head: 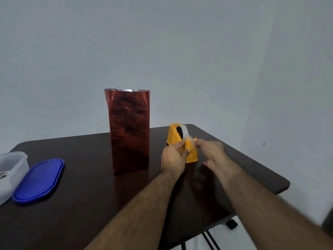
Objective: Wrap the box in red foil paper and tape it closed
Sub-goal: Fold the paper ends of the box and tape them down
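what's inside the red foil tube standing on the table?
Only the silvery inner face shows at the open top rim of the red foil tube. The foil hides whatever is inside; no box is visible. Both hands are at the tape dispenser.

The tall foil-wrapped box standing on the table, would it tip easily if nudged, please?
Probably: the foil-wrapped box stands tall on a narrow end, so a push near the top could topple it. Its open foil rim looks thin and would likely crumple. The shiny surface may feel slippery.

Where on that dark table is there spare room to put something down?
Bare table lies between the blue lid and the foil-wrapped box, and along the near edge. Around the tape dispenser, both hands crowd it.
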`<action>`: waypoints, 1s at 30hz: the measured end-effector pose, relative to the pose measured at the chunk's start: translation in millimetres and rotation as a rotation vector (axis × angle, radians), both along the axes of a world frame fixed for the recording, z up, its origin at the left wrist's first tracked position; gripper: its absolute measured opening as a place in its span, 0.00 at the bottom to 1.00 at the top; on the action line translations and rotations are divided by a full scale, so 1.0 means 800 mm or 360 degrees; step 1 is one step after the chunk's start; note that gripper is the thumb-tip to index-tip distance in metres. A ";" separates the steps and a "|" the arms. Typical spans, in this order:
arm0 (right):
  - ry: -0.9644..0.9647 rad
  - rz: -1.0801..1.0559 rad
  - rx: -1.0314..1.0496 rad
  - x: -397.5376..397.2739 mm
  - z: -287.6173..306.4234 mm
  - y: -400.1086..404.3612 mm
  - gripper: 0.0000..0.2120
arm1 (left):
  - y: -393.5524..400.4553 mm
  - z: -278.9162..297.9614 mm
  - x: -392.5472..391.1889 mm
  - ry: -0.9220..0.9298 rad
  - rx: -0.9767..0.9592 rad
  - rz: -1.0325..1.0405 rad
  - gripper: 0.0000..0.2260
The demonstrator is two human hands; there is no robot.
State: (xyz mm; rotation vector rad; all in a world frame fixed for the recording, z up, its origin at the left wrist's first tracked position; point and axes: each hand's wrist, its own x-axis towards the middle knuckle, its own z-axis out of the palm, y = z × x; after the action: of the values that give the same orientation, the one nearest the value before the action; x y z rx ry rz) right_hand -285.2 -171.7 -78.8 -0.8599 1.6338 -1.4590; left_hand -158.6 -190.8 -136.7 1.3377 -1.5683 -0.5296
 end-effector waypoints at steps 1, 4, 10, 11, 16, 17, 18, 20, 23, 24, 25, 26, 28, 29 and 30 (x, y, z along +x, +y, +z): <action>-0.0008 -0.0007 -0.0024 0.001 -0.005 0.002 0.06 | -0.001 -0.001 0.000 -0.0008 0.0002 0.0001 0.22; 0.0135 -0.0044 0.0003 0.007 -0.033 0.007 0.05 | -0.004 -0.003 0.000 -0.0061 -0.0010 0.0030 0.22; 0.0041 0.0024 -0.0298 0.011 -0.053 0.014 0.04 | 0.002 -0.001 -0.001 0.0092 -0.0101 0.0030 0.15; -0.0007 0.0013 -0.0371 0.009 -0.050 0.015 0.03 | 0.006 0.001 -0.001 0.0211 -0.0146 0.0048 0.12; -0.0221 0.0125 -0.0640 0.012 -0.026 0.025 0.04 | 0.041 0.040 0.005 0.0696 -0.0170 0.0014 0.08; -0.0244 0.0139 -0.0663 0.014 -0.020 0.025 0.05 | 0.048 0.049 0.007 0.0767 -0.0151 -0.0016 0.09; -0.0261 0.0165 -0.0681 0.017 -0.013 0.026 0.06 | 0.055 0.059 0.011 0.0814 -0.0127 -0.0060 0.10; -0.0312 0.0229 -0.0721 0.026 -0.001 0.029 0.09 | 0.065 0.070 0.019 0.0831 -0.0062 -0.0155 0.11; -0.0324 0.0291 -0.0756 0.038 0.015 0.034 0.07 | 0.068 0.073 0.033 0.0829 -0.0070 -0.0130 0.08; -0.0311 0.0309 -0.0745 0.041 0.020 0.035 0.06 | 0.068 0.074 0.038 0.0839 -0.0096 -0.0113 0.06; -0.0307 0.0336 -0.0734 0.045 0.024 0.036 0.07 | 0.067 0.074 0.043 0.0856 -0.0119 -0.0113 0.05; -0.0312 0.0362 -0.0724 0.049 0.027 0.036 0.07 | 0.068 0.076 0.050 0.0873 -0.0136 -0.0131 0.04; -0.0335 0.0420 -0.0710 0.055 0.032 0.036 0.05 | 0.070 0.082 0.061 0.0858 -0.0165 -0.0180 0.05; -0.0323 0.0439 -0.0711 0.058 0.035 0.038 0.04 | 0.070 0.085 0.067 0.0828 -0.0189 -0.0191 0.06; -0.0299 0.0451 -0.0717 0.062 0.039 0.039 0.07 | 0.071 0.088 0.072 0.0801 -0.0216 -0.0191 0.07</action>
State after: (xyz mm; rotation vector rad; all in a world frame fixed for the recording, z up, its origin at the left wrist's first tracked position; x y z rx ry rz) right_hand -235.7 -140.4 -47.8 -1.1112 1.0107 -1.6690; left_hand -100.8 -134.0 -66.1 0.9198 -1.2436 -0.7541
